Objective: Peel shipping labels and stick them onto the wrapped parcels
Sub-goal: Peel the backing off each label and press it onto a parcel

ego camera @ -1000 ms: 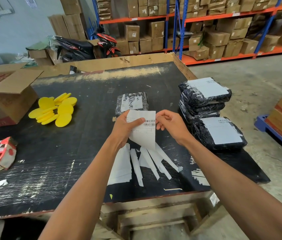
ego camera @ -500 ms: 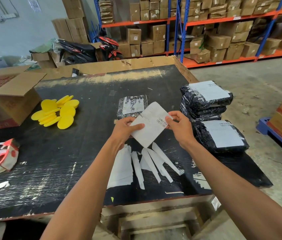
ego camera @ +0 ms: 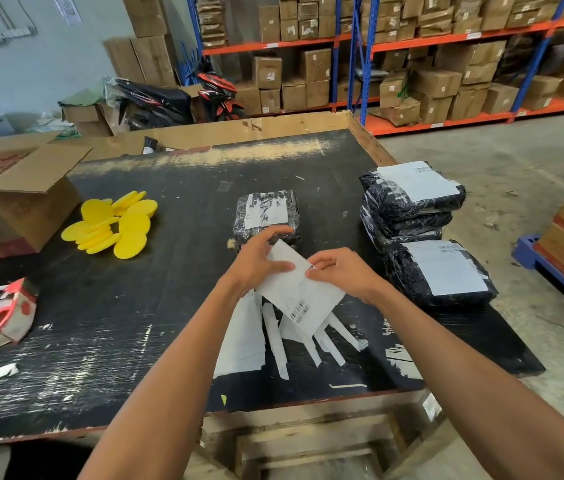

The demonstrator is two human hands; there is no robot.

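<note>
Both hands hold one white shipping label (ego camera: 303, 294) above the black table (ego camera: 142, 313). My left hand (ego camera: 260, 259) grips its upper left part, and my right hand (ego camera: 343, 271) pinches its right edge. The label is tilted, with its barcode at the lower end. Just beyond the hands lies a small black wrapped parcel (ego camera: 266, 214) with a white label on top. At the right a stack of labelled black parcels (ego camera: 412, 199) stands behind another labelled parcel (ego camera: 440, 271). Peeled backing strips (ego camera: 294, 344) lie under the hands.
A tape dispenser (ego camera: 3, 313) sits at the left edge. Yellow discs (ego camera: 114, 223) lie beside an open cardboard box (ego camera: 27, 199). A blue pallet (ego camera: 557, 278) with boxes stands on the floor at the right. Shelves of cartons and a motorbike are behind the table.
The label has turned in my hands, so the barcode end went from the top right to the bottom. Both hands have come closer together on it.
</note>
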